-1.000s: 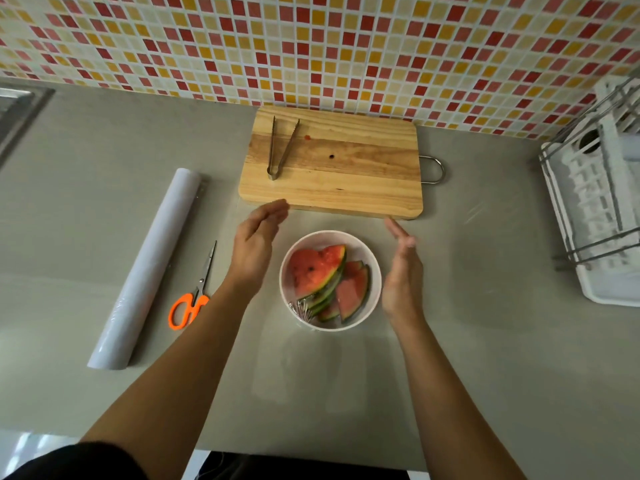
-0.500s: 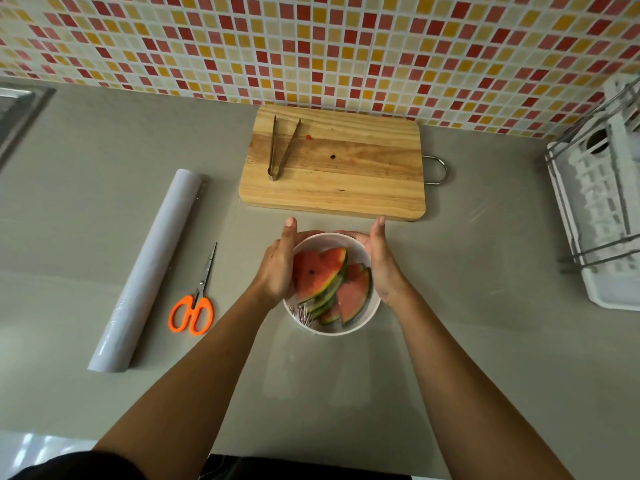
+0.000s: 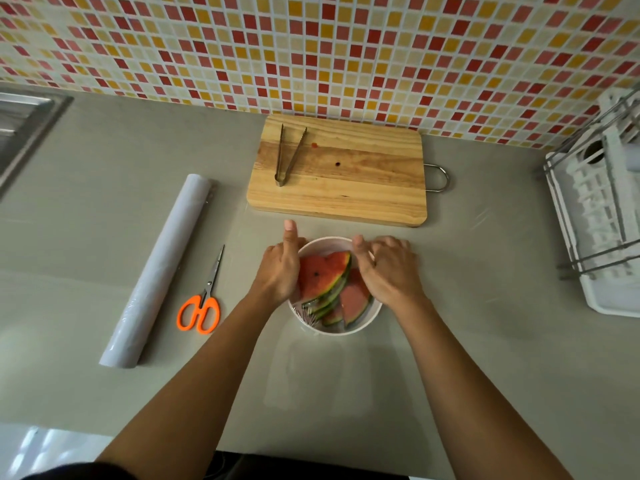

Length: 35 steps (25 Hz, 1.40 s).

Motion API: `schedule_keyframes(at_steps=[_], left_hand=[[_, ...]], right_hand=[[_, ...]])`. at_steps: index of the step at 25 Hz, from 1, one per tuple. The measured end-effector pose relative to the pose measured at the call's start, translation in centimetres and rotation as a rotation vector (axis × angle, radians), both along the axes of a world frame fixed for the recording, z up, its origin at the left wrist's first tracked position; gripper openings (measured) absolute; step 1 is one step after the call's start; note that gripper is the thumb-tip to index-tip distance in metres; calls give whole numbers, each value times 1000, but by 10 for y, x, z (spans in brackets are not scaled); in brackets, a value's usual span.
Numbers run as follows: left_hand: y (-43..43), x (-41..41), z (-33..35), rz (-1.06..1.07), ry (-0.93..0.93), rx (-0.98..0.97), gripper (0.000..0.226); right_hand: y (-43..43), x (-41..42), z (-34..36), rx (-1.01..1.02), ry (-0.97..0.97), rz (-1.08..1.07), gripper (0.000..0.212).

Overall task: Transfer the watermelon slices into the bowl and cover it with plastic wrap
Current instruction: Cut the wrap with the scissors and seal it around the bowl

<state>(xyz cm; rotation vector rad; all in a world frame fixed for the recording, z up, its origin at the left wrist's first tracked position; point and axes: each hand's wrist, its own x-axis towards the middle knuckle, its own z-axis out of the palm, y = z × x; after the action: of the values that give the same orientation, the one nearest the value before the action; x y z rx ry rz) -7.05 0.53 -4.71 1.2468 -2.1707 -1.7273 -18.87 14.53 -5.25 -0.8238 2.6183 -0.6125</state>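
Forearms reaching up from the near edge over the grey tabletop (image 3: 485,341), converging on a white bowl (image 3: 360,323) at centre. Watermelon slices (image 3: 323,275) stacked inside the bowl, red flesh up, green rinds fanned toward the near rim. Clear plastic wrap (image 3: 311,315) visible only as crinkled glints along the near-left rim and as a faint sheen spread on the tabletop around and in front of the bowl; exact extent hard to tell. Left hand (image 3: 280,271) pressed against the bowl's left side, thumb pointing straight away, fingers hidden beyond the rim, so grip state cannot be told. Right hand (image 3: 389,271) lying palm down over the bowl's right rim, fingers bent and close together at the far edge; whether pinching film cannot be told.

Left of the bowl, orange-handled scissors (image 3: 204,299) flat, blades closed, pointing away. Further left, a white roll of wrap (image 3: 159,268) lying diagonally, well apart from the bowl. Beyond the bowl, a wooden cutting board (image 3: 353,181) with a metal loop handle on its right end, metal tongs (image 3: 287,155) resting on its left part, slightly spread. At far right, a white dish rack (image 3: 602,216). Behind everything, a mosaic tile wall (image 3: 346,46) in red, orange and cream.
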Motion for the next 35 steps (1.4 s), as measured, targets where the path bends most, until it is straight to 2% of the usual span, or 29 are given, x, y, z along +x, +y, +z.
schedule_keyframes(at_steps=[1, 2, 4, 7, 10, 14, 22, 26, 29, 33, 35], left_hand=[[6, 7, -2, 113, 43, 5, 89], [15, 15, -5, 226, 79, -9, 89], [41, 22, -9, 306, 100, -34, 84], [64, 19, -12, 350, 137, -88, 61], [63, 18, -15, 385, 172, -170, 62], [65, 20, -17, 388, 170, -202, 70], [64, 22, -22, 394, 212, -208, 68], [61, 23, -25, 384, 226, -196, 65], [57, 23, -23, 364, 227, -147, 62], [50, 21, -22, 315, 247, -21, 56], [51, 20, -21, 336, 357, 175, 48]], right_hand=[[6, 0, -5, -87, -59, -18, 105], [9, 2, -7, -244, -197, -54, 99], [5, 4, -5, -492, -489, -77, 83], [-11, 0, -6, -588, -779, -78, 65], [-16, -8, -4, -551, -1010, -190, 70], [-22, -10, -1, -331, -981, -242, 83], [-34, -2, 12, -46, -595, -291, 123], [-35, 1, 14, 50, -630, -373, 112], [-32, 6, 18, 98, -622, -367, 113], [-22, 13, 13, -3, -491, -454, 106], [-19, 15, 6, -114, -435, -532, 109]])
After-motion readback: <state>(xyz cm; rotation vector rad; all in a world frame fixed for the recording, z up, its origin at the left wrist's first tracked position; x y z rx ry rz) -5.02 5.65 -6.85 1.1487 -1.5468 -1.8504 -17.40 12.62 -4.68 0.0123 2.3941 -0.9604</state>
